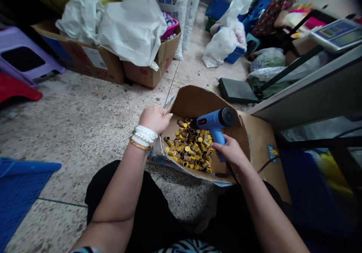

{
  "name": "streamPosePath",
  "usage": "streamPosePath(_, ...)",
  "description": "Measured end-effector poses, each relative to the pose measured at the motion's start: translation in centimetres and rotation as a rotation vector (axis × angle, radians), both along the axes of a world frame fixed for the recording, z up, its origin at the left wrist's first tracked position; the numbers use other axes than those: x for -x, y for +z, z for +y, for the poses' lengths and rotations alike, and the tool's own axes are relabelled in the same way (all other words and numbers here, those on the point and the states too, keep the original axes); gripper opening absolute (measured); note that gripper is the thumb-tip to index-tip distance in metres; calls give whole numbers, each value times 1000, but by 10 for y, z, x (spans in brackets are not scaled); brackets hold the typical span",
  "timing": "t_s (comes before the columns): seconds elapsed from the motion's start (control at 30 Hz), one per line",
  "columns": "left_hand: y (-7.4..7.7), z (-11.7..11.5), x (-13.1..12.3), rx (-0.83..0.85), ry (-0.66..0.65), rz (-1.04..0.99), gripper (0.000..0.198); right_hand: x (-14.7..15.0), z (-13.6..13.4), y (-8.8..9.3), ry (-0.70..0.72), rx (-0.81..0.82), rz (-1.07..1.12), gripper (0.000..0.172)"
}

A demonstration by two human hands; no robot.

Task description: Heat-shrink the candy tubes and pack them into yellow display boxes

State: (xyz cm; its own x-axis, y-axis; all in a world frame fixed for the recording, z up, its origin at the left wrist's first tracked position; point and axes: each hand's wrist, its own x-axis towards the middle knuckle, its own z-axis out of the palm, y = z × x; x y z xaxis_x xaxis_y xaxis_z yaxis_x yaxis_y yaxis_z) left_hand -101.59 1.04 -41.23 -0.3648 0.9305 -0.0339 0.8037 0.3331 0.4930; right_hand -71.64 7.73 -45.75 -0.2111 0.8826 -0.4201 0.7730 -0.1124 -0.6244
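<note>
A blue heat gun (212,121) with a black end cap is gripped by its handle in my right hand (230,149). Its dark nozzle points left over a pile of small yellow and brown capped cylinders (192,147). They lie inside an open cardboard box (202,96) on the floor in front of my knees. On the box's left rim, my left hand (155,119) is closed, its fingers round the edge and partly hidden. Below my right hand a black cord runs down from the handle.
Cardboard boxes (113,70) topped with white plastic sheets stand at the far left. A purple stool (26,45) and a blue basket (25,192) are on the left. Behind the box is a platform scale (237,90). Another person (270,19) sits at the upper right.
</note>
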Motion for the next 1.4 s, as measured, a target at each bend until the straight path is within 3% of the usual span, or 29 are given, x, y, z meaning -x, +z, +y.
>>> streamPosePath(0.2, 1, -4, 5, 11, -29, -11, 36, -18, -43, 37, 322, 236, -5, 32)
streamPosePath(0.3, 1, -6, 6, 16, -27, -13, 35, -42, -54, 50, 409, 236, -146, 36)
streamPosePath(0.43, 1, -5, 4, 22, -31, 12, 35, -54, -61, 52, 430, 15, -302, 36)
streamPosePath(0.63, 5, -1, 0, 48, -34, 31, 38, -3, -62, 45, 499, 168, -99, 24)
streamPosePath(0.73, 5, 1, 2, 52, -33, 50, 38, 12, -55, 37, 421, 69, -120, 21)
streamPosePath(0.87, 1, 3, 8, 70, -32, 66, 39, -15, -47, 33, 284, -77, -277, 22)
streamPosePath(1.03, 1, 5, 7, 108, -45, 60, 40, -57, -48, 51, 384, 60, -310, 22)
streamPosePath(1.17, 5, 5, 5, 138, -46, 87, 38, -30, -54, 51, 470, 157, -124, 24)
streamPosePath(1.3, 1, 3, 13, 168, -65, 111, 35, 17, -52, 33, 415, 137, -40, 25)
streamPosePath(1.4, -6, 0, 18, 202, -57, 124, 35, 44, -47, 22, 452, 165, -10, 26)
